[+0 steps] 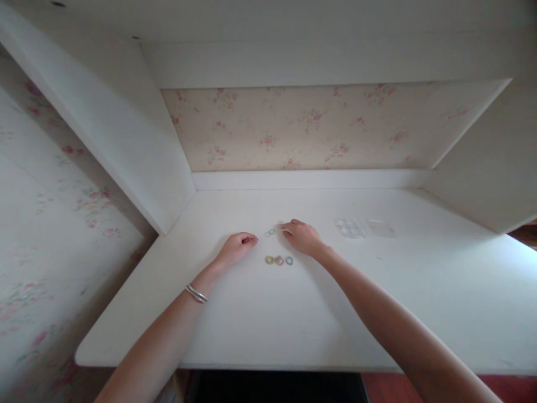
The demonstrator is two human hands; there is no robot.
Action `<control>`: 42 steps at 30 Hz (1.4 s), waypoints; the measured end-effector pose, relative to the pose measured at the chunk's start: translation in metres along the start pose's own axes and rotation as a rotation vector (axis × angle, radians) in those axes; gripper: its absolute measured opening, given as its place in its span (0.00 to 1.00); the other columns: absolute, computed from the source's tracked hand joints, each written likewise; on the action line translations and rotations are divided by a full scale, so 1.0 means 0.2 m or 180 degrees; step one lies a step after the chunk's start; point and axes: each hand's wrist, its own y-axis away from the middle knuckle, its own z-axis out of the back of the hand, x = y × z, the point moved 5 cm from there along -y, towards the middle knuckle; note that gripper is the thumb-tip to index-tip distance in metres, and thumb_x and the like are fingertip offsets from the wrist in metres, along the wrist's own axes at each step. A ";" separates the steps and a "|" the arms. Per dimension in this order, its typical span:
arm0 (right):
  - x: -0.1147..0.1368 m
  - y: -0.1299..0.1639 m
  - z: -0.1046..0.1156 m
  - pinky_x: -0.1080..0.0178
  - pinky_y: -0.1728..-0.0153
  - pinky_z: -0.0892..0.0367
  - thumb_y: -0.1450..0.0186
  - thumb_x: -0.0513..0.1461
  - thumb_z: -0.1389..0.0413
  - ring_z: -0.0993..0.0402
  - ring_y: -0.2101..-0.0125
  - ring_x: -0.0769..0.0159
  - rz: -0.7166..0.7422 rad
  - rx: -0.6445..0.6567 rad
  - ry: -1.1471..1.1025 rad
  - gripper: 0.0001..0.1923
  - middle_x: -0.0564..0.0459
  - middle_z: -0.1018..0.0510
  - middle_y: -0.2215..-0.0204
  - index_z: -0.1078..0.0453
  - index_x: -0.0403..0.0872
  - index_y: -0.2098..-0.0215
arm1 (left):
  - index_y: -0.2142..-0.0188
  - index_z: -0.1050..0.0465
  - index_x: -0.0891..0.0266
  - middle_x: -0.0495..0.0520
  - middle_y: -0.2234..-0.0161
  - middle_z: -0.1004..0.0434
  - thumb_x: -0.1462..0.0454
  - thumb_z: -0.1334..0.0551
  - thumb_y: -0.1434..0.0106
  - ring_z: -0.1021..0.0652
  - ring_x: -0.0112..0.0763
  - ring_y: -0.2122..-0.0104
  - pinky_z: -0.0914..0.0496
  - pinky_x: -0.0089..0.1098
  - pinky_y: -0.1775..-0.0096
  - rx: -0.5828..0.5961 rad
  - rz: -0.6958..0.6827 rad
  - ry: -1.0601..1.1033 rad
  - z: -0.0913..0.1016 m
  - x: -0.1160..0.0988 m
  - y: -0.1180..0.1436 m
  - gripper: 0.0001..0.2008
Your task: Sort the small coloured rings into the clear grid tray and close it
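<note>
White desk [251,324] fills my view, boxed in by white shelf panels with flowered wallpaper [302,126] behind and on the wall at my left. My left hand [237,246] rests on the desk, fingers curled loosely into a soft fist, a thin bangle [196,293] at the wrist; I cannot tell whether anything is tucked inside it. Just to its right, near the fingertips of my other hand, lies a small pale ring-shaped band [270,232]. Nearer to me sit three small bands in a row [279,260], yellowish, pinkish and bluish, touching or nearly so. My right hand [302,238] lies palm down, fingers reaching left towards the pale band, their tips just beside it, not closed on anything I can see. Farther right, well apart from my hands, lie a clear plastic tray with small cells [349,228] and a clear flat piece [381,228] beside it. Three bands look lined up already; the fourth lies apart from the row.
</note>
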 end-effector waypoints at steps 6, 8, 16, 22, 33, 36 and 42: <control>0.00 -0.15 -0.06 0.66 0.66 0.38 0.34 0.43 0.53 0.29 0.64 0.63 -0.0019 0.0182 0.0080 0.15 0.48 0.27 0.61 0.25 0.51 0.61 | 0.61 0.24 0.62 0.52 0.62 0.21 0.56 0.42 0.42 0.24 0.32 0.63 0.33 0.30 0.59 0.0053 -0.0125 0.0009 0.01 0.01 0.01 0.16; -0.01 -0.19 -0.07 0.67 0.66 0.38 0.36 0.41 0.51 0.28 0.64 0.63 -0.0023 0.0224 0.0067 0.13 0.47 0.26 0.62 0.24 0.49 0.62 | 0.62 0.24 0.62 0.52 0.62 0.21 0.57 0.42 0.42 0.24 0.32 0.63 0.32 0.29 0.60 0.0073 -0.0150 -0.0020 0.01 0.01 0.01 0.15; 0.02 -0.23 -0.09 0.68 0.69 0.39 0.39 0.35 0.48 0.28 0.69 0.66 0.0146 0.0377 -0.0026 0.10 0.45 0.25 0.67 0.25 0.44 0.70 | 0.63 0.23 0.63 0.52 0.65 0.21 0.59 0.43 0.42 0.25 0.31 0.66 0.32 0.28 0.63 0.0067 -0.0200 -0.0193 0.00 0.02 0.01 0.13; 0.04 -0.12 0.01 0.69 0.65 0.40 0.35 0.37 0.52 0.30 0.67 0.68 0.0359 0.0118 -0.0290 0.12 0.48 0.27 0.66 0.26 0.45 0.64 | 0.63 0.23 0.62 0.51 0.66 0.22 0.60 0.43 0.42 0.25 0.31 0.66 0.33 0.28 0.64 0.0054 -0.0243 -0.0187 0.00 0.02 0.00 0.13; 0.02 0.25 0.08 0.68 0.71 0.41 0.34 0.41 0.53 0.35 0.74 0.71 0.0489 -0.0379 -0.1267 0.12 0.53 0.30 0.70 0.28 0.47 0.67 | 0.63 0.24 0.62 0.51 0.65 0.22 0.58 0.44 0.42 0.25 0.31 0.66 0.33 0.29 0.63 0.0022 -0.0267 -0.0234 0.00 0.02 0.01 0.14; 0.04 0.34 0.06 0.67 0.69 0.39 0.33 0.41 0.54 0.33 0.71 0.69 0.0599 -0.0338 -0.1210 0.12 0.51 0.29 0.68 0.28 0.48 0.65 | 0.62 0.24 0.63 0.52 0.65 0.22 0.58 0.44 0.43 0.25 0.31 0.66 0.33 0.29 0.63 0.0038 -0.0251 -0.0285 -0.01 0.02 0.00 0.15; 0.08 0.41 0.03 0.65 0.65 0.38 0.32 0.39 0.55 0.31 0.67 0.68 0.0843 -0.0221 -0.0942 0.12 0.51 0.29 0.67 0.29 0.49 0.64 | 0.62 0.24 0.63 0.52 0.66 0.22 0.56 0.44 0.43 0.25 0.31 0.66 0.33 0.28 0.64 0.0011 -0.0257 -0.0226 -0.01 0.02 0.00 0.16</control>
